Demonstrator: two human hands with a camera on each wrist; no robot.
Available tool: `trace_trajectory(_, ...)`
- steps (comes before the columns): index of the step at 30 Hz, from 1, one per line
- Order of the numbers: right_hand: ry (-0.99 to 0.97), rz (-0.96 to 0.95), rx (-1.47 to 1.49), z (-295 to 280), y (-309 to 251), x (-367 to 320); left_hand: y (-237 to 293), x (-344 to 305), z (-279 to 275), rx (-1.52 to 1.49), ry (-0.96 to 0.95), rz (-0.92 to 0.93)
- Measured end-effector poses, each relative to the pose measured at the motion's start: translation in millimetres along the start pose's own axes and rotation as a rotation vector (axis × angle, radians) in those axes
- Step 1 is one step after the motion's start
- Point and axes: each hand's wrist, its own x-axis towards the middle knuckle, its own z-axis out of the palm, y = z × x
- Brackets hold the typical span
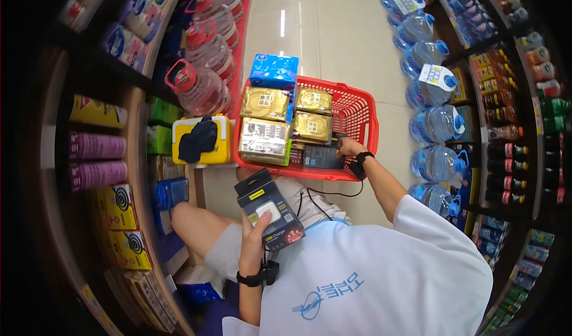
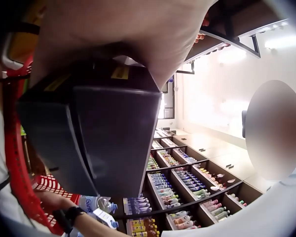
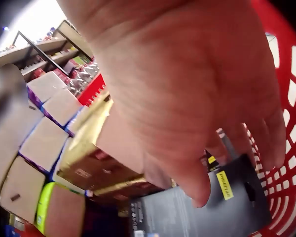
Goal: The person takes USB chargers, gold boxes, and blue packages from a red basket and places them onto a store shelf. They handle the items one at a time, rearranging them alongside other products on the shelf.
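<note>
In the head view my left hand [image 1: 253,236] grips a dark box [image 1: 271,211] labelled "USB Charger", thumb across its front over the lap. The left wrist view shows two dark boxes [image 2: 116,133] side by side below that palm. My right hand [image 1: 350,148] reaches into the near right corner of a red shopping basket [image 1: 372,121]. Seen from the right wrist, its thumb and fingers pinch the top of a dark box with a yellow tab, partly hidden by the hand. Just below the thumb lies another dark charger box [image 3: 177,212] with a yellow label.
Gold-wrapped packs [image 1: 265,103] and a blue pack [image 1: 274,71] fill the basket's left and middle. A yellow container [image 1: 202,142] with a dark cloth [image 1: 199,139] stands left. Large water bottles [image 1: 438,124] line the right shelf; red-capped jugs [image 1: 199,89] stand left.
</note>
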Motion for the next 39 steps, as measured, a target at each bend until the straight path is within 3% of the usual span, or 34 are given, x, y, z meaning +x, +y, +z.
trace_trajectory(2,0.243,-0.307,-0.052,0.4,0.7,-22.6,-3.6,-1.1,4.5,0.026,0.021,0.065)
trace_trajectory(6,0.110,-0.318,0.272,-34.2,-33.5,-93.5,-0.5,-5.0,9.1,0.115,0.057,0.161)
trace_trajectory(11,0.429,-0.504,-0.018,-61.9,-76.6,-206.3,-9.5,7.4,8.7,0.182,0.082,0.257)
trace_trajectory(14,0.432,-0.390,0.150,-81.7,-120.6,-284.4,-26.0,22.5,6.1,0.228,0.091,0.367)
trace_trajectory(19,0.121,-0.346,0.490,-89.5,-172.7,-367.2,-38.2,33.5,16.7,0.446,0.128,0.507)
trace_trajectory(20,0.039,-0.332,0.545,-85.3,-181.8,-375.3,-40.3,34.1,17.6,0.495,0.135,0.535)
trace_trajectory(22,-0.043,-0.514,0.576,-68.3,-190.7,-380.9,-40.3,33.4,18.4,0.477,0.107,0.521)
trace_trajectory(24,-0.125,-0.602,0.429,-61.9,-210.4,-389.6,-39.2,34.9,17.4,0.451,0.082,0.527)
trace_trajectory(30,0.156,-0.984,-0.007,-22.6,-233.3,-379.1,-35.1,33.5,8.8,0.461,0.080,0.554)
trace_trajectory(39,0.406,-1.305,-0.134,-27.8,-261.1,-396.4,-17.7,16.7,-12.3,0.085,0.019,0.353)
